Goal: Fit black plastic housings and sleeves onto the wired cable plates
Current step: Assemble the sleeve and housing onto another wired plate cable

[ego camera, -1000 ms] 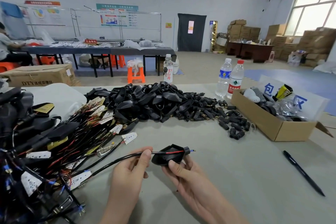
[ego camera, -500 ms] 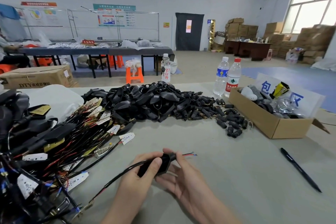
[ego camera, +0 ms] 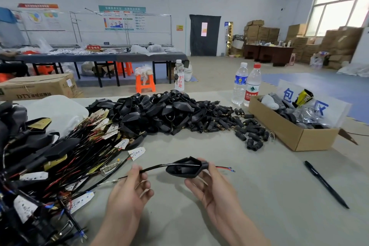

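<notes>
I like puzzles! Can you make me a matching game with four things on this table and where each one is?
Things:
1 pen
2 black housing
3 cable
4 red-capped bottle

Places:
A held by the left hand
B standing beside the blue-labelled bottle
C lying alone on the right side of the table
D held by the right hand

Pairs: 1-C, 2-D, 3-A, 4-B

On table (ego camera: pixel 259 201): cable heap (ego camera: pixel 40 166) at left; housing pile (ego camera: pixel 155 112) behind centre; sleeves (ego camera: pixel 239 128) just right of pile; box (ego camera: pixel 295 136) far right; bottles (ego camera: pixel 246 84) behind box's left corner; pen (ego camera: pixel 325 183) before box. Front centre: cable (ego camera: pixel 155 167) in left hand (ego camera: pixel 127 199), housing (ego camera: pixel 185 170) on it, in right hand (ego camera: pixel 217 191).
</notes>
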`<state>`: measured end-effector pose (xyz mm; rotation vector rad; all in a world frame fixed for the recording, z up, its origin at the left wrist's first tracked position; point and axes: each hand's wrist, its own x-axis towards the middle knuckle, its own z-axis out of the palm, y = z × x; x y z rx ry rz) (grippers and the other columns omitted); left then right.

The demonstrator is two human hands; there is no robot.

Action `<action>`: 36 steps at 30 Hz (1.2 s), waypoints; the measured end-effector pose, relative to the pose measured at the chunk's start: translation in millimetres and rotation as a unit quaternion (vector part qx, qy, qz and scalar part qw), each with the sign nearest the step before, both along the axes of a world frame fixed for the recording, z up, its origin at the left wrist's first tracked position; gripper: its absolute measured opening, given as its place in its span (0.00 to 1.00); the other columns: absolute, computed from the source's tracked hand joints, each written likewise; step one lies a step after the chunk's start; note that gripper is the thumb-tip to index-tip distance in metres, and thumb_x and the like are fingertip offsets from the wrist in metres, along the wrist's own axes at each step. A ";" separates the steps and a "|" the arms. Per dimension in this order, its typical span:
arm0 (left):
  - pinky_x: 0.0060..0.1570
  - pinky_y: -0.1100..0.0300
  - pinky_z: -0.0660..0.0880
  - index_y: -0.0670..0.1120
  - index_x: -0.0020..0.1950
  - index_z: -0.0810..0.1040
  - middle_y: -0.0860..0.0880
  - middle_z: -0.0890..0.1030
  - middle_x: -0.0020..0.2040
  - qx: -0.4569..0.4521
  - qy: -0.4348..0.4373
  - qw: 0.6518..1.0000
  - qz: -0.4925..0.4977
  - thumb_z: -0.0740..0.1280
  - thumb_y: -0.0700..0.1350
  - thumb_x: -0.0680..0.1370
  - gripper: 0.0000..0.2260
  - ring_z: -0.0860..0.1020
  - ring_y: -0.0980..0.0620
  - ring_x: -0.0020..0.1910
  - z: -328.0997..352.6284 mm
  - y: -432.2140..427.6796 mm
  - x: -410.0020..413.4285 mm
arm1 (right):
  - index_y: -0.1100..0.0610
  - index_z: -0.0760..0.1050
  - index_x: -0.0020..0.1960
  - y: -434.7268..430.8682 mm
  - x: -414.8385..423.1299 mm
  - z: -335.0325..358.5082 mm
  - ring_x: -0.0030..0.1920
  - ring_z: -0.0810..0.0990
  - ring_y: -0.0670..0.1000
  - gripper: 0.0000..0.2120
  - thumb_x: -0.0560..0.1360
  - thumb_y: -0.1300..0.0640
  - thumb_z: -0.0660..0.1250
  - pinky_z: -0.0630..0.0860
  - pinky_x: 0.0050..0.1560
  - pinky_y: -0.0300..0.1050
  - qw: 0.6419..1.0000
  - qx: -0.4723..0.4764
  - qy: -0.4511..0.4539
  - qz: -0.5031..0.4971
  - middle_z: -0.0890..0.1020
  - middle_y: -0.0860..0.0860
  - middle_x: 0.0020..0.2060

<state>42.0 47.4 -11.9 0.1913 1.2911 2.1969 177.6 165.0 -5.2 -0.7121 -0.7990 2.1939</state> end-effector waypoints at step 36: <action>0.27 0.57 0.70 0.45 0.46 0.86 0.45 0.80 0.36 -0.055 0.110 0.992 -0.009 0.67 0.63 0.73 0.22 0.74 0.53 0.28 -7.0 -1.5 -8.2 | 0.59 0.81 0.54 18.0 5.9 -3.6 0.47 0.87 0.55 0.10 0.82 0.58 0.61 0.83 0.39 0.45 0.997 -0.044 0.058 0.019 0.86 0.56 0.47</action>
